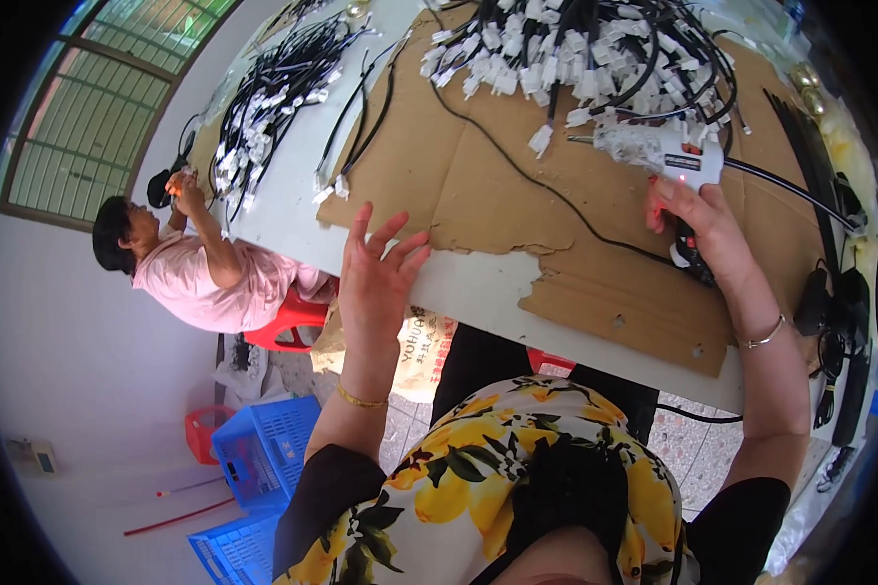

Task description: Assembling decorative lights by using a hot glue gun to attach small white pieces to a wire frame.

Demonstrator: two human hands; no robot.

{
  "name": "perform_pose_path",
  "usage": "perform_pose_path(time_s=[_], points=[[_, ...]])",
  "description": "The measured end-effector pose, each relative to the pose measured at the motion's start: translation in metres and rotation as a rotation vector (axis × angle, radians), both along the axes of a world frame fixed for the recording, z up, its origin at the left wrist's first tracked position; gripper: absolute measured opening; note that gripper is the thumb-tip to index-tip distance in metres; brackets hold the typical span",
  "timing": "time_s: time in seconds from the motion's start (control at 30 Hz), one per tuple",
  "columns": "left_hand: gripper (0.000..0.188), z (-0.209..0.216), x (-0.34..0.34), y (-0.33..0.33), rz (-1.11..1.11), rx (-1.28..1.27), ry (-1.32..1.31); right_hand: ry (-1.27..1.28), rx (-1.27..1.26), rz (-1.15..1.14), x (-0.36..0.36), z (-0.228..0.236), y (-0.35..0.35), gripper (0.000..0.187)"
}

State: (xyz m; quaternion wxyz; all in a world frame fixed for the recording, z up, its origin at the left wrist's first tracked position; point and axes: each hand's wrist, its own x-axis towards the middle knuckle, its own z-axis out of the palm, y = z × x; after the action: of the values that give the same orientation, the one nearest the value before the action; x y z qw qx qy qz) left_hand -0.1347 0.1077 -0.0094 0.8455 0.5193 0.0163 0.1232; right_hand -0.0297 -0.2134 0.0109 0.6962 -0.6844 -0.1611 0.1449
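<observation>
My right hand (702, 219) is wrapped round the handle of a white and black hot glue gun (691, 164), whose metal nozzle points left over the cardboard. A black power cord (785, 180) runs from its rear toward the right. Just beyond the nozzle lies a big heap of black cables with white plastic connectors (585, 63). My left hand (376, 278) is at the table's near edge, palm up, fingers spread, with nothing in it. A few separate connector cables (361, 132) lie beyond it on the table and cardboard.
Torn brown cardboard (498, 185) covers much of the white table (473, 283). Another cable pile (273, 107) lies at the far left. A person in pink (215, 283) sits there on a red stool (288, 317). Blue crates (263, 444) stand lower left; black tubes (854, 361) lie along the right.
</observation>
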Motion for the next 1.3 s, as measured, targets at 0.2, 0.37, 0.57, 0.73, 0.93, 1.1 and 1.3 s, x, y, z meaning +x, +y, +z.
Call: perform_pose_path(time_s=[0.2,0.37,0.57,0.73,0.93,1.1,1.3], points=[[0.055,-0.006,0.003,0.001,0.087,0.585,-0.148,0.031,0.016,0.008,0.000,0.004,0.000,0.031],[0.057,0.001,0.009,0.012,-0.015,0.989,-0.163,0.013,-0.010,0.004,-0.001,0.003,-0.002,0.032],[0.061,0.012,-0.003,0.022,-0.051,1.297,-0.114,0.014,-0.005,0.045,-0.002,0.008,0.000,0.033],[0.058,0.014,-0.023,0.017,-0.070,1.659,-0.243,-0.011,-0.029,0.029,-0.002,0.004,0.000,0.033],[0.060,-0.022,-0.058,0.025,0.265,0.904,-0.196,-0.029,-0.002,-0.037,-0.003,0.002,0.006,0.033],[0.048,-0.033,-0.063,0.020,0.403,0.085,-0.083,-0.080,-0.076,0.064,0.001,0.001,-0.001,0.033],[0.040,-0.037,-0.052,0.009,0.508,0.348,-0.251,-0.084,-0.075,0.030,-0.001,0.000,0.002,0.031]])
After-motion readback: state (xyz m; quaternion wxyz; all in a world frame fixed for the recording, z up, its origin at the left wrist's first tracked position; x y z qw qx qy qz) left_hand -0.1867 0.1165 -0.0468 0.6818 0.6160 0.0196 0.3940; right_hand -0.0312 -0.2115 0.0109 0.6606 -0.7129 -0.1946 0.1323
